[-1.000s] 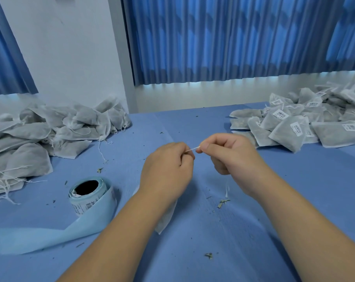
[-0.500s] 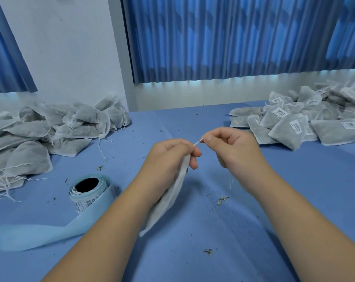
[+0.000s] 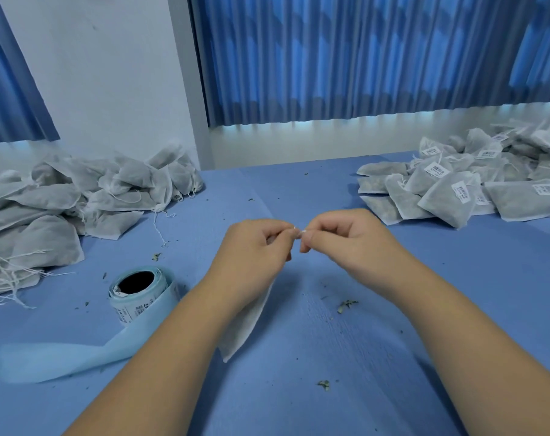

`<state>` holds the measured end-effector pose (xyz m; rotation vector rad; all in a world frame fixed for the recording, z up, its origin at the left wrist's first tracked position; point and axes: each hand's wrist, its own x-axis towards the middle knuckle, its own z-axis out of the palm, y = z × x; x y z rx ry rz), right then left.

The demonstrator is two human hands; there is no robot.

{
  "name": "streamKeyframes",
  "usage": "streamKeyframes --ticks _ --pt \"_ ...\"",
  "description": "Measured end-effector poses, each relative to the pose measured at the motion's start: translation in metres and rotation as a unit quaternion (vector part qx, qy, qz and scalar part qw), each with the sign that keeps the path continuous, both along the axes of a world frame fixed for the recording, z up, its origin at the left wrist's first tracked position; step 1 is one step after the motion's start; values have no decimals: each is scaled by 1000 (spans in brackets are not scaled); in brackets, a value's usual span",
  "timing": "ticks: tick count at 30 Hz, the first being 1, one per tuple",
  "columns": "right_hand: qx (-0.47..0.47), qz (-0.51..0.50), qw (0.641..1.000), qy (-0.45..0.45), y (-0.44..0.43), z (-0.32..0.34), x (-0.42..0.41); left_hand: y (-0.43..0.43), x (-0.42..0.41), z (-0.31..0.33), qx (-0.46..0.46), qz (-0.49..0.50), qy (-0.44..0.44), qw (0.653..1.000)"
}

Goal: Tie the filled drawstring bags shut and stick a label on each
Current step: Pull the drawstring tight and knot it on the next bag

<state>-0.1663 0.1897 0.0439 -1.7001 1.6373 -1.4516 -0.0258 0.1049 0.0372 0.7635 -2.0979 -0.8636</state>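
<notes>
My left hand [image 3: 254, 247] grips the top of a white drawstring bag [image 3: 245, 328], which hangs below my wrist above the blue table [image 3: 298, 190]. My right hand [image 3: 339, 240] pinches the bag's thin white drawstring [image 3: 298, 230] just right of the left fingers; the two hands nearly touch. Most of the bag is hidden behind my left hand and forearm. A roll of labels [image 3: 138, 294] on pale blue backing stands at the left, its backing strip [image 3: 56, 357] trailing toward the front left.
A heap of unlabelled grey bags [image 3: 62, 199] with loose strings lies at the left. A heap of labelled bags [image 3: 456, 190] lies at the right. Small bits of dried herb are scattered over the tabletop. Blue curtains and a white wall stand behind.
My hands have drawn closer together, so less string shows between them. The bag has swung lower under my left wrist.
</notes>
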Motion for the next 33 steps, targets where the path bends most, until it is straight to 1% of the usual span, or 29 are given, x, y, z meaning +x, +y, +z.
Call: streamKeyframes --ticks 3,5,7,9,11,13,15,17,18,19,21,22,23,24,26,28,33 --pt "-22 -11 998 -54 1 4 -3 0 3 -1 44 -56 -48 996" --pt "-21 -47 997 -58 -1 3 -6 2 5 0 88 -103 -48 990" --pt "-15 -82 996 -41 -5 -1 -7 2 7 3 128 -133 -34 982" --pt "-3 -94 996 -12 -8 -5 -7 1 6 5 198 -150 12 969" --pt "27 -101 994 36 -12 -11 -6 -1 6 6 284 -168 53 943" --pt "75 -128 984 103 -15 -16 -8 -4 6 4 347 -179 64 919" --pt "118 -156 967 163 -16 -16 -11 -8 6 2 386 -176 68 903" --pt "117 -175 959 190 -17 -16 -15 -10 4 0 401 -164 71 898" --pt "90 -184 962 183 -16 -14 -14 -10 4 -1 404 -158 70 898" --pt "51 -189 968 157 -15 -12 -13 -10 3 -2 407 -155 69 897" --pt "-8 -157 986 52 -12 -6 -10 -11 3 -4 416 -152 69 894" --pt "-12 -120 993 -6 -10 -3 -8 -11 3 -4 421 -153 71 891" --pt "-2 -81 996 -42 -8 0 -6 -11 3 -4 423 -153 73 890" --pt "15 -50 998 -48 -5 1 -3 -12 3 -5 423 -152 75 890" --pt "43 -16 999 -23 -3 1 3 -12 4 -5 419 -151 78 892" --pt "55 -18 998 -11 -3 -1 5 -13 4 -6 416 -152 79 893" --pt "44 -26 999 -15 -3 -2 2 -12 5 -5 402 -168 60 898"
